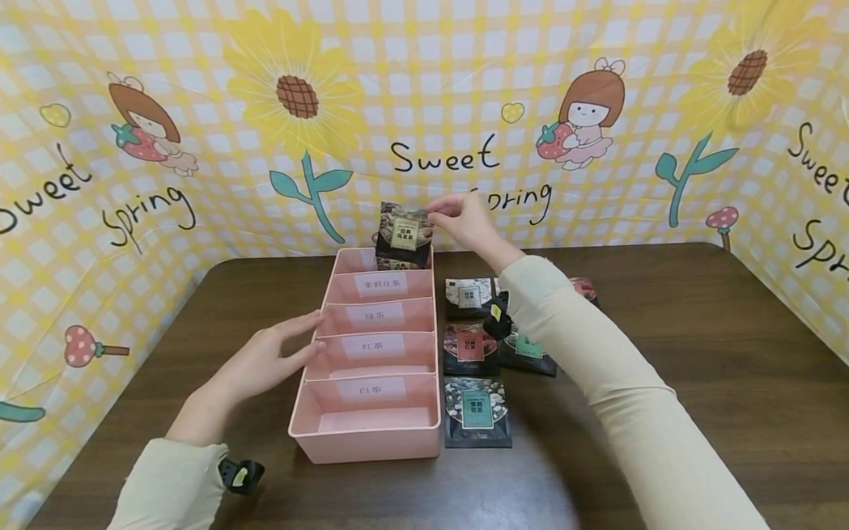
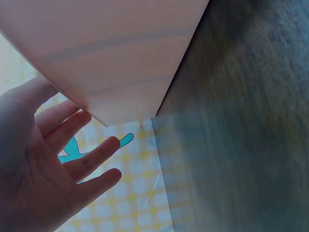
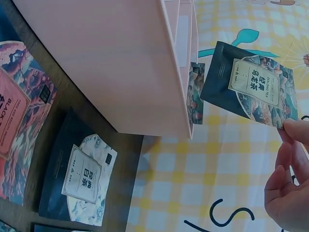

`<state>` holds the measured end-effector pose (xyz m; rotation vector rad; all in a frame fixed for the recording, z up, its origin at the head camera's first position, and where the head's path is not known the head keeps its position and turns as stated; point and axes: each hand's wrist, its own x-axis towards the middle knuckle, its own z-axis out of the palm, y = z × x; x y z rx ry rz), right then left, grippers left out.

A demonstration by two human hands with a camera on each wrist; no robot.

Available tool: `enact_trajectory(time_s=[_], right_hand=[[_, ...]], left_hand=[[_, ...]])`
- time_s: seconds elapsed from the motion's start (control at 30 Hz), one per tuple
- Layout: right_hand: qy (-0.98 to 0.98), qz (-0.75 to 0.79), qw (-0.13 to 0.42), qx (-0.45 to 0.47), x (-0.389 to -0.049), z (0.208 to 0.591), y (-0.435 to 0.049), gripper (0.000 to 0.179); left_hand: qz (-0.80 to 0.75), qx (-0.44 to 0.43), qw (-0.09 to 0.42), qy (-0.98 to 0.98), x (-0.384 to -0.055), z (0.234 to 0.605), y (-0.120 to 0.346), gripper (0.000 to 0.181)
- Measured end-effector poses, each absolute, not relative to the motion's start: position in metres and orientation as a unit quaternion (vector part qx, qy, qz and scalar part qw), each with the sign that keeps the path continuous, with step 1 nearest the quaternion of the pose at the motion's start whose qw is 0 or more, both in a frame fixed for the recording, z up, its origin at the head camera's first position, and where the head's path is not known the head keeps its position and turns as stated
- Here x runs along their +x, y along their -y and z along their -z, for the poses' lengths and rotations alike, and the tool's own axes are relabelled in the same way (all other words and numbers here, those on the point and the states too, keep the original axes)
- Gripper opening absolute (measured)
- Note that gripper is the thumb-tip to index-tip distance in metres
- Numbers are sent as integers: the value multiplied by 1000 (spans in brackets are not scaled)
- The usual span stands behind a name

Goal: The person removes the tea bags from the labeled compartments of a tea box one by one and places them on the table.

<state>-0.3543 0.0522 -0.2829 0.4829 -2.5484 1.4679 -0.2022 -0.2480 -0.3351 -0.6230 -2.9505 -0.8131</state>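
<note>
My right hand (image 1: 465, 220) pinches a corner of an oolong tea sachet (image 1: 404, 227) between thumb and finger, above the farthest compartment of a pink divided box (image 1: 366, 444). In the right wrist view that sachet (image 3: 253, 84) hangs apart from the box, its dark end toward the opening. Another sachet (image 3: 195, 94) stands in the far compartment, its top showing over the rim. My left hand (image 1: 258, 360) touches the box's left rim with its fingertips. In the left wrist view the other fingers of the left hand (image 2: 43, 159) are spread beside the wall.
Right of the box lie a white-labelled sachet (image 1: 469, 296), a red-labelled one (image 1: 469, 348) and a teal-labelled one (image 1: 477, 412). More sachets (image 1: 528, 354) lie partly under the right forearm. The dividers carry white paper labels (image 1: 382, 284). A checked cloth (image 1: 413, 79) hangs behind the wooden table (image 1: 265, 518).
</note>
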Motion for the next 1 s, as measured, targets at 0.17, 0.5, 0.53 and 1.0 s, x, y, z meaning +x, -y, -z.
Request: enact_trajectory(time_s=[0.17, 0.5, 0.53, 1.0], right_hand=[[853, -490, 76, 163, -352, 280, -55, 18], [860, -481, 64, 160, -345, 275, -61, 20], [859, -481, 65, 161, -344, 275, -62, 20], [851, -484, 74, 190, -337, 272, -79, 20]], left_hand=[[260, -201, 10, 944, -203, 335, 248, 52], [260, -201, 10, 944, -202, 335, 247, 52], [260, -201, 9, 944, -202, 335, 247, 52], [264, -198, 9, 944, -202, 337, 249, 53]])
